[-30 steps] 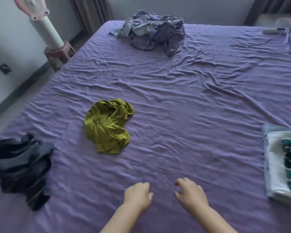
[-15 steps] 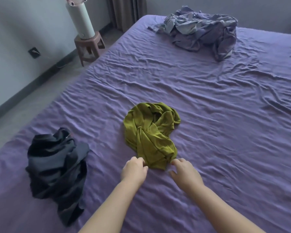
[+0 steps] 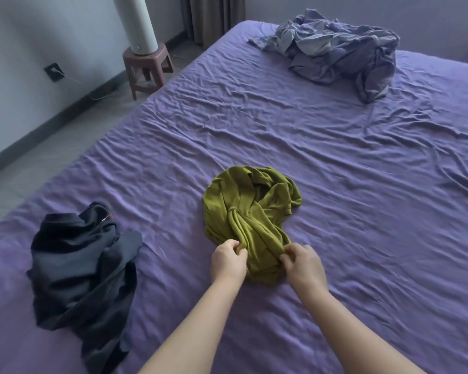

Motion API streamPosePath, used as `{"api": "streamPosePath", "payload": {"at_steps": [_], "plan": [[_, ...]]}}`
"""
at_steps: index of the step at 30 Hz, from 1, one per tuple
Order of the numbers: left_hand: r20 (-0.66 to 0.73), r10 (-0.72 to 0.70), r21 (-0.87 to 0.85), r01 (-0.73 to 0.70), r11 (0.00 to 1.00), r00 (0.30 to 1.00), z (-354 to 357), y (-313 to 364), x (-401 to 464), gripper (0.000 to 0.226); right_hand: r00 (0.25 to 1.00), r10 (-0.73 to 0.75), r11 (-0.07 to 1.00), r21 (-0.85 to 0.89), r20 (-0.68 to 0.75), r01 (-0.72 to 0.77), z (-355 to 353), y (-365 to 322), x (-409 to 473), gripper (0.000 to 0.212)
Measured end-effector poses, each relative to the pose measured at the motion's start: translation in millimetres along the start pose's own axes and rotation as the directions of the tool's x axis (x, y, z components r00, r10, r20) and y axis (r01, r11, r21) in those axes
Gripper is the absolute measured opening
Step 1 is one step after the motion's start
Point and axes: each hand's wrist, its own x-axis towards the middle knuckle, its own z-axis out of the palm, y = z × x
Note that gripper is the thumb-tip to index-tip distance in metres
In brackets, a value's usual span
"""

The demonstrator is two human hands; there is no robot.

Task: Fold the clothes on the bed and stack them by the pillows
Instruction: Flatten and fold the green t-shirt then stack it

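— Olive-green, that crumpled soft knit garment (image 3: 250, 211) in the middle of the bed (image 3: 362, 211)?

— Yes, bunched and twisted on the wrinkled purple sheet, a little nearer the near edge than the far one. Both hands are on its near end.

— How are the hands set?

— The left hand (image 3: 228, 261) has its fingers curled, pinching a fold of the green cloth at the garment's near left side. The right hand (image 3: 303, 263) does the same at the near right side, thumb and fingers closed on a ridge of fabric. The two hands sit close together, with a strip of the garment between them. Both forearms are bare and reach in from the near edge.

— Anything else on the bed?

— A crumpled black garment (image 3: 84, 273) with small light lettering and a red mark near its collar lies toward the near left corner, well apart from the green one. A rumpled grey-lilac heap of cloth (image 3: 335, 49) sits at the far edge, toward the far right.

— And off the bed?

— Beyond the left edge, on the grey tiled floor, a small reddish-brown plastic stool (image 3: 147, 68) stands by the wall and carries a white cylindrical appliance (image 3: 135, 25). A dark wall socket (image 3: 54, 72) is just to the left of it, and a curtain (image 3: 214, 17) hangs past the far left corner.
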Motion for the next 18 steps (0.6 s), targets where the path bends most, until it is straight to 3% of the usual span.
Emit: {"api": "streamPosePath", "payload": {"at_steps": [3,6,13,18], "plan": [[-0.080,0.124,-0.082,-0.130,0.988,0.989,-20.5,21.8,-16.1,0.034,0.994,-0.071,0.964,0.251,-0.080,0.090,-40.7,-8.3,-8.2,0.013],[-0.130,0.205,-0.190,-0.227,0.955,0.970,-48.0,60.8,-38.1,0.027,0.985,-0.121,0.910,0.384,-0.119,0.158,-96.0,-23.7,-21.5,0.003],[-0.375,0.362,-0.289,-0.479,0.829,0.854,-122.5,175.1,-129.1,0.021,0.911,-0.215,0.812,0.454,-0.352,0.367,-254.4,-64.5,-68.0,0.008],[-0.469,0.434,-0.243,-0.585,0.774,0.769,-168.4,243.1,-219.5,0.024,0.861,-0.304,0.740,0.469,-0.407,0.483,-366.6,-78.5,-133.0,0.015]]}}
